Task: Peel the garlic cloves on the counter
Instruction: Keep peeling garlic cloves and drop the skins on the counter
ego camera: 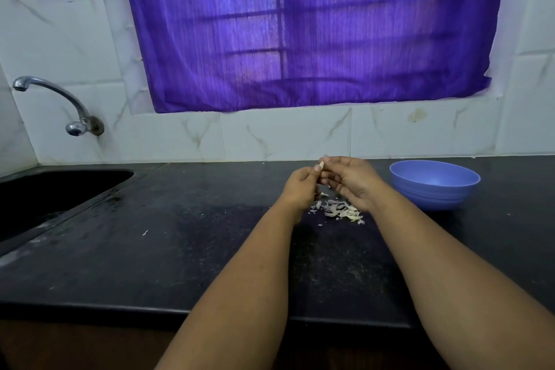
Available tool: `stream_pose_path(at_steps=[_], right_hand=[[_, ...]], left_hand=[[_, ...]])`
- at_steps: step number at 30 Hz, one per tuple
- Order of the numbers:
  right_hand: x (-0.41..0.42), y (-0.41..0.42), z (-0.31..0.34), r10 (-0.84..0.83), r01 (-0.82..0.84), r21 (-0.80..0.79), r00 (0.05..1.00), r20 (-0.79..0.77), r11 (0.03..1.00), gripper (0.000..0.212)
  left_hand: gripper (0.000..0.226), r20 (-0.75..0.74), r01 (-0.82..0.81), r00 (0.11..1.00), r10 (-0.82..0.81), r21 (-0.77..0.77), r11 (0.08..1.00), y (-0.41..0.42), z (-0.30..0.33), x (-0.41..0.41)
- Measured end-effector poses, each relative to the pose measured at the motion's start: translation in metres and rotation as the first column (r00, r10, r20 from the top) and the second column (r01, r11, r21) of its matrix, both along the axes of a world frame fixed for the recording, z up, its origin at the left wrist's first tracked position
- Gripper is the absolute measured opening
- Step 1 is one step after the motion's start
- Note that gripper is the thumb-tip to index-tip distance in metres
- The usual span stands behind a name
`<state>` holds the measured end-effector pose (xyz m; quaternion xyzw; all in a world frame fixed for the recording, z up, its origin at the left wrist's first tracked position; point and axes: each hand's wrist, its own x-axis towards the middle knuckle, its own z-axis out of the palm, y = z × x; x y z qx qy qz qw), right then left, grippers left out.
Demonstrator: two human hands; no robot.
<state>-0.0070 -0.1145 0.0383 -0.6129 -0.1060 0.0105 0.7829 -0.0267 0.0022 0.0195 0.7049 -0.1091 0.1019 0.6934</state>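
A person's two bare hands meet above the back half of a black stone counter (180,249), working one garlic clove (321,165) held up between them. The left hand (301,189) has its fingers curled, its thumb tip against the pale clove, while the right hand (350,179) pinches the clove from the other side with fingers bent round it; how much skin is left on the clove is too small to tell. Directly below the hands, a small heap of garlic peels (338,210), white and purplish, lies on the counter, partly covered from view by the right wrist. A blue bowl (434,185) stands upright just right of the hands, near the counter's back edge; what it holds cannot be seen from this angle. One stray scrap of peel (145,232) lies apart, toward the middle left of the counter. At the counter's left end a dark sink (45,195) is set into the surface, with a chrome tap (57,102) fixed to the marble-patterned wall tiles above it. A purple curtain (300,24) covers the barred window behind.
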Motion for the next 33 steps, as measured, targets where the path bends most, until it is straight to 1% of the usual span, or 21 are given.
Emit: stream_pose_path(at_steps=[1,2,6,11,15,17,18,20,22,24,25,26,28,30,31,33], right_hand=[[0.000,-0.001,-0.001,-0.002,0.003,-0.034,1.000,0.022,0.999,0.002],[0.001,-0.002,-0.001,-0.003,0.004,-0.047,0.999,0.036,0.999,0.004],[-0.001,-0.006,0.003,0.018,-0.018,0.023,1.000,0.012,1.000,0.009],[0.001,-0.005,0.003,-0.040,0.043,0.061,0.998,-0.049,0.997,0.014],[-0.004,-0.001,0.001,-0.032,0.034,-0.056,0.999,0.036,0.998,0.014],[-0.005,0.002,0.000,-0.107,0.117,-0.106,0.990,0.091,0.988,0.015],[-0.004,0.001,-0.001,-0.185,0.210,-0.175,0.971,0.153,0.962,0.014],[-0.004,0.001,0.000,-0.288,0.387,-0.333,0.907,0.309,0.860,0.010],[-0.009,-0.002,0.005,-0.310,0.461,-0.393,0.867,0.390,0.795,0.009],[-0.014,-0.005,0.011,-0.316,0.535,-0.448,0.821,0.475,0.716,0.011],[-0.017,-0.013,0.015,-0.319,0.583,-0.486,0.791,0.522,0.650,0.013],[-0.017,-0.019,0.018,-0.324,0.630,-0.503,0.757,0.568,0.591,0.016],[-0.013,-0.039,0.025,-0.380,0.723,-0.500,0.683,0.624,0.477,0.020],[-0.010,-0.058,0.029,-0.498,0.790,-0.493,0.613,0.614,0.364,0.023],[-0.010,-0.066,0.030,-0.547,0.808,-0.514,0.580,0.604,0.289,0.024],[-0.010,-0.076,0.029,-0.584,0.781,-0.608,0.561,0.586,0.141,0.027]], left_hand=[[0.033,-0.001,0.009,1.000,-0.009,0.009,1.000,0.000,0.000,0.000],[0.035,-0.003,0.018,1.000,-0.018,0.015,1.000,0.000,0.000,0.000],[0.032,0.006,0.049,0.999,-0.049,0.062,0.997,-0.002,0.002,0.001],[0.027,0.032,-0.024,0.999,0.020,0.121,0.992,-0.002,0.000,0.000],[0.028,0.119,-0.132,0.988,0.101,0.295,0.946,-0.004,-0.001,0.001],[0.028,0.144,-0.175,0.981,0.130,0.364,0.915,-0.005,-0.001,-0.001],[0.029,0.160,-0.201,0.976,0.149,0.390,0.899,-0.006,-0.002,-0.001],[0.027,0.186,-0.248,0.965,0.185,0.414,0.876,-0.010,-0.004,-0.001],[0.020,0.187,-0.251,0.964,0.187,0.416,0.874,-0.016,-0.006,-0.003],[0.008,0.190,-0.204,0.973,0.130,0.451,0.869,-0.020,-0.007,-0.004],[0.003,0.198,-0.175,0.976,0.089,0.478,0.861,-0.026,-0.007,-0.005],[0.005,0.213,-0.169,0.975,0.068,0.505,0.847,-0.027,-0.009,-0.004],[0.018,0.244,-0.191,0.967,0.068,0.522,0.831,-0.030,-0.013,-0.001],[0.029,0.247,-0.225,0.963,0.112,0.498,0.837,-0.026,-0.015,0.003],[0.033,0.229,-0.232,0.964,0.134,0.487,0.842,-0.022,-0.016,0.005],[0.036,0.184,-0.248,0.966,0.182,0.449,0.858,-0.011,-0.014,0.008]])
